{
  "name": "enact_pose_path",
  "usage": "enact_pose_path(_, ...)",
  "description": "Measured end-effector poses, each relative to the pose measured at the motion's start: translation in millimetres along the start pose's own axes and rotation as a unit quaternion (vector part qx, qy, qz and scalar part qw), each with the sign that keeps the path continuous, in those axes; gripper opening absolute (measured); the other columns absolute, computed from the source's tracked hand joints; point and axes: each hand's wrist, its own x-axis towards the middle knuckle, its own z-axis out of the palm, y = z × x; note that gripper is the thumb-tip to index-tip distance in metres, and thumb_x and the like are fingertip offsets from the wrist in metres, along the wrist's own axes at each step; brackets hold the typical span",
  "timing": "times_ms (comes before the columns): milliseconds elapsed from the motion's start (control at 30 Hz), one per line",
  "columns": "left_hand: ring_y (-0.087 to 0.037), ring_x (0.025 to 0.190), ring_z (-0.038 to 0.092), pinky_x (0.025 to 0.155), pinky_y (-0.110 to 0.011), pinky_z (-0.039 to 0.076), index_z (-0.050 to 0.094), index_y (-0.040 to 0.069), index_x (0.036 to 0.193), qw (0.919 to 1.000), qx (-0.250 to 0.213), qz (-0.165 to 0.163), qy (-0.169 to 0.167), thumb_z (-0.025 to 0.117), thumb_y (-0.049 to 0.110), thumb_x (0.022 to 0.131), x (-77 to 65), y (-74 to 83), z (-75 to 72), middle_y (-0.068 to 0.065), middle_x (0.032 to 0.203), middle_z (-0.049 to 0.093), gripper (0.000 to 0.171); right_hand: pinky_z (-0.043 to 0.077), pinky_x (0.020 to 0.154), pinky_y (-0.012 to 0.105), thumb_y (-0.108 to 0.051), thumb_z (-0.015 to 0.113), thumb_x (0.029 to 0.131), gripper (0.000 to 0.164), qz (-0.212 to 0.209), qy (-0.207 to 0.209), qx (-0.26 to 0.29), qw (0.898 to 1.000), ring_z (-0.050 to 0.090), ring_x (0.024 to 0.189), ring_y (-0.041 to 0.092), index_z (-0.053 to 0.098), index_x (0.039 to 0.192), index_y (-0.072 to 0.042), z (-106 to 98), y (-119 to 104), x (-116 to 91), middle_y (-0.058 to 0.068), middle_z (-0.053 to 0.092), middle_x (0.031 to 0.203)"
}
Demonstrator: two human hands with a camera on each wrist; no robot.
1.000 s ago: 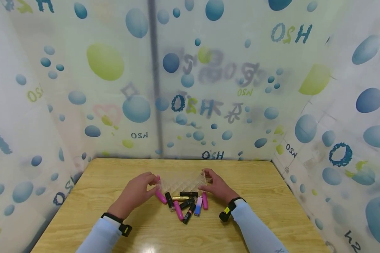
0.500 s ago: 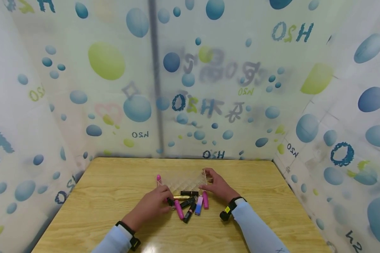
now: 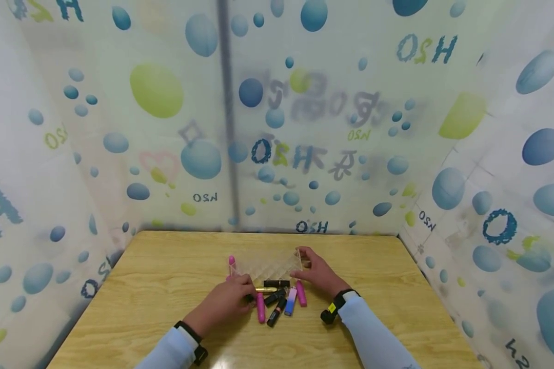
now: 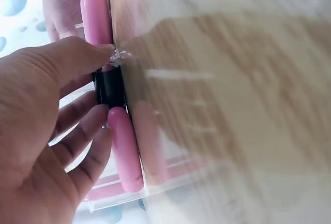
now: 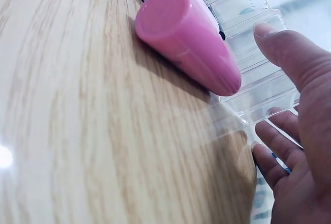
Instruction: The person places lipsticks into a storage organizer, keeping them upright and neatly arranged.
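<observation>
A clear plastic organizer (image 3: 268, 264) with small compartments lies on the table. My left hand (image 3: 226, 302) is at its front left, pinching a black lipstick (image 4: 113, 88) with a clear end between thumb and fingers. A pink tube (image 4: 125, 149) lies beside those fingers in the left wrist view. My right hand (image 3: 320, 274) holds the organizer's right end, thumb on the front and fingers round the side. Close by lies another pink tube (image 5: 191, 43). Before the organizer are a gold tube (image 3: 265, 289), a third pink tube (image 3: 260, 307), a blue-and-pink tube (image 3: 290, 301) and several black lipsticks (image 3: 277, 311).
The wooden table (image 3: 166, 266) extends around the pile on all sides. Behind and beside it hang white curtains (image 3: 304, 195) printed with blue and green dots. A pink tube (image 3: 232, 260) stands at the organizer's left end.
My left hand has left the organizer's left end, moved right and toward me, and taken hold of the black lipstick. The right hand stays on the organizer.
</observation>
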Motion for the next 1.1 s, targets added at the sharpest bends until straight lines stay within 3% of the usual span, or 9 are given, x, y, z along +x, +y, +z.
enact_pose_path(233,-0.006,0.089,0.058,0.074,-0.029,0.056,0.079,0.023,0.103,0.9999,0.007,0.013,-0.006,0.088,0.015,0.093,1.3,-0.9,2.5,0.012,0.102,0.061,0.016,0.046,0.118,0.061,-0.042,0.084,0.100,0.082,0.001,-0.001,-0.003,1.000,0.057,0.142,0.040,0.042,0.166,-0.018,1,-1,0,0.011,0.056,0.159)
enact_pose_path(533,-0.004,0.085,0.059,0.071,-0.031,0.057,0.076,0.023,0.104,0.9997,0.021,0.014,0.005,0.087,0.021,0.096,2.2,-3.9,-1.3,0.012,0.103,0.064,0.014,0.047,0.116,0.059,-0.038,0.083,0.102,0.080,-0.017,-0.002,-0.003,1.000,0.059,0.137,0.036,0.042,0.166,-0.015,1,1,-1,0.010,0.057,0.155)
enact_pose_path(800,-0.006,0.084,0.065,0.074,-0.031,0.058,0.075,0.026,0.102,0.9978,-0.015,-0.039,0.052,0.083,0.031,0.101,5.8,-9.7,-25.4,0.013,0.100,0.066,0.010,0.046,0.117,0.059,-0.040,0.083,0.101,0.080,-0.017,0.000,-0.001,1.000,0.058,0.139,0.036,0.043,0.166,-0.017,1,0,-1,0.009,0.056,0.155)
enact_pose_path(1000,-0.007,0.086,0.064,0.075,-0.031,0.056,0.073,0.031,0.100,0.9856,-0.080,-0.115,0.095,0.083,0.031,0.101,11.7,-12.6,-49.5,0.017,0.099,0.065,0.010,0.047,0.116,0.061,-0.038,0.083,0.102,0.080,-0.016,-0.001,0.000,1.000,0.057,0.139,0.037,0.042,0.167,-0.015,1,1,-1,0.010,0.056,0.156)
enact_pose_path(1100,-0.006,0.086,0.064,0.076,-0.033,0.056,0.074,0.030,0.099,0.9800,-0.091,-0.130,0.120,0.084,0.030,0.101,17.6,-19.2,-62.3,0.017,0.100,0.066,0.010,0.046,0.117,0.061,-0.038,0.083,0.102,0.080,-0.016,0.000,0.003,1.000,0.057,0.139,0.038,0.042,0.167,-0.015,1,1,-1,0.010,0.055,0.157)
